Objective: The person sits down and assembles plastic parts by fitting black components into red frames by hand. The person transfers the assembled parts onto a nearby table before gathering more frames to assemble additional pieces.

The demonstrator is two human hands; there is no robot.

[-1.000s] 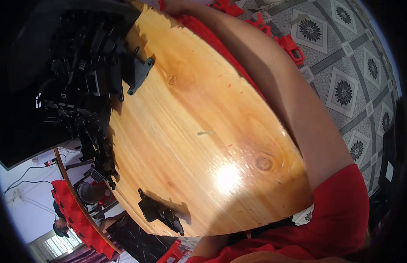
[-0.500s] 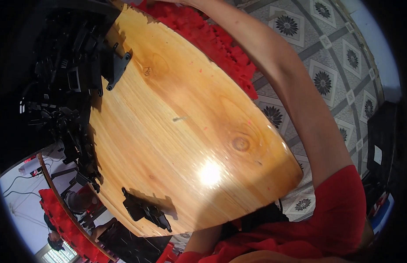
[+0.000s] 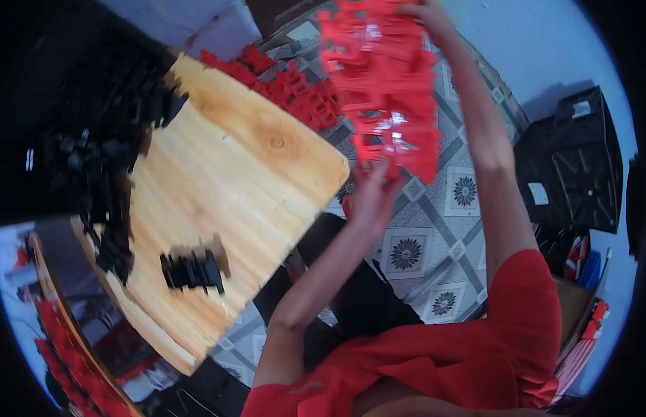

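Observation:
A long stack of red plastic parts (image 3: 389, 90) is up in the air to the right of the table, slightly blurred. My left hand (image 3: 373, 198) is closed on its near, lower end. At the far end, my right hand (image 3: 428, 15) grips the stack's upper right edge, partly cut off by the picture's top. On the wooden table (image 3: 218, 181) lies a small black plastic part (image 3: 192, 271), apart from both hands.
Black plastic parts (image 3: 93, 146) are heaped along the table's left side. More red parts (image 3: 295, 90) lie beyond its far edge. A black crate (image 3: 576, 160) stands at the right on the patterned floor (image 3: 406, 254). Another table with red parts (image 3: 72, 361) is at lower left.
My view has swung right. My right hand, earlier over the red parts past the table edge, now holds a red stack up. My left hand, hidden before, has come up onto its lower end.

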